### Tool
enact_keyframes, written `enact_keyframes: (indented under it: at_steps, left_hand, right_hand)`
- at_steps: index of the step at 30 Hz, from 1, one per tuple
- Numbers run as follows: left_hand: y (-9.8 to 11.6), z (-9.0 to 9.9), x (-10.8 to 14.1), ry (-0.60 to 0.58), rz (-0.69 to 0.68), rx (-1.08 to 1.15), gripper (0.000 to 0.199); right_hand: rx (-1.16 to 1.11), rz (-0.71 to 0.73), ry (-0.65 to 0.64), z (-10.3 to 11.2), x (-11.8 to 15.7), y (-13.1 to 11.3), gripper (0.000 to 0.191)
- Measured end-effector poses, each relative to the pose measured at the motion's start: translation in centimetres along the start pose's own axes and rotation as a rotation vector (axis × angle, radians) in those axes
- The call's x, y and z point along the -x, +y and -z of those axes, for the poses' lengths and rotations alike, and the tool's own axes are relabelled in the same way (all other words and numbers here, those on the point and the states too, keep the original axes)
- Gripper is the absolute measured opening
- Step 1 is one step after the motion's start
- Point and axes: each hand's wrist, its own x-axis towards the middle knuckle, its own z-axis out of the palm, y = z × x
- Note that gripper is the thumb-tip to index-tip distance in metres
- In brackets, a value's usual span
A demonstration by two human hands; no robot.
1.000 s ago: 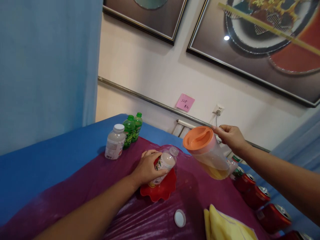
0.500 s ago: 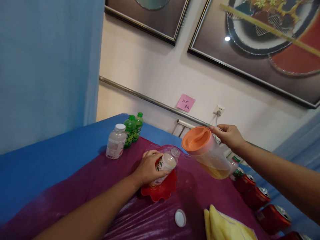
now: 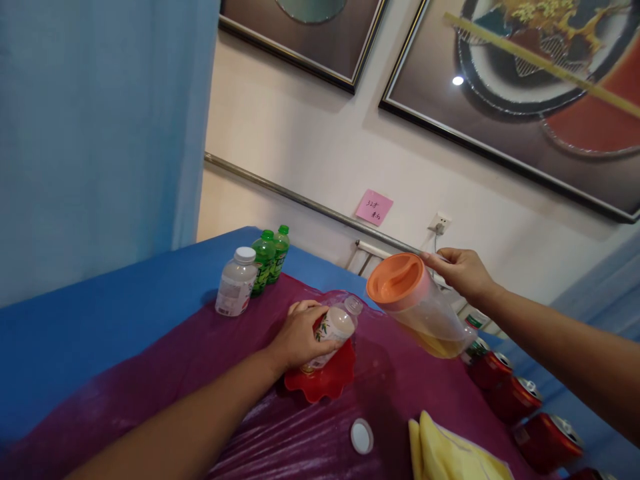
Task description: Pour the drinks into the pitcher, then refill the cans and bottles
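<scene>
My left hand (image 3: pixel 303 335) is wrapped round an uncapped clear bottle (image 3: pixel 336 327) with a printed label. The bottle tilts to the right over a red wavy-edged dish (image 3: pixel 327 381), and whether its base touches the dish is hidden. To the right, my right hand (image 3: pixel 461 272) grips a clear plastic pitcher (image 3: pixel 425 320) by its handle. An orange lid (image 3: pixel 397 280) tops the pitcher, which leans left toward the bottle's mouth with yellowish liquid inside. No stream shows between the two. On the purple cover in front lies a white cap (image 3: pixel 361 437).
A white-capped bottle (image 3: pixel 237 283) and two green bottles (image 3: pixel 264 261) stand at the back left. Several red cans (image 3: pixel 515 399) line the right edge, near a folded yellow cloth (image 3: pixel 453 450). A metal rail (image 3: pixel 300 195) runs along the wall behind.
The view has shifted slightly, so the scene sits a little farther right. Both hands keep their grips, and the bottle and pitcher stay in nearly the same pose.
</scene>
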Motion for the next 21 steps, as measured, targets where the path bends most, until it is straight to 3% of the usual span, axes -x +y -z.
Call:
enact_keyframes:
  at_steps: [21]
  left_hand:
    - [0.37,0.25,0.01,-0.056,0.035,-0.017,0.065]
  right_hand:
    - [0.038,0.0,-0.026,0.04,-0.04,-0.56,0.066]
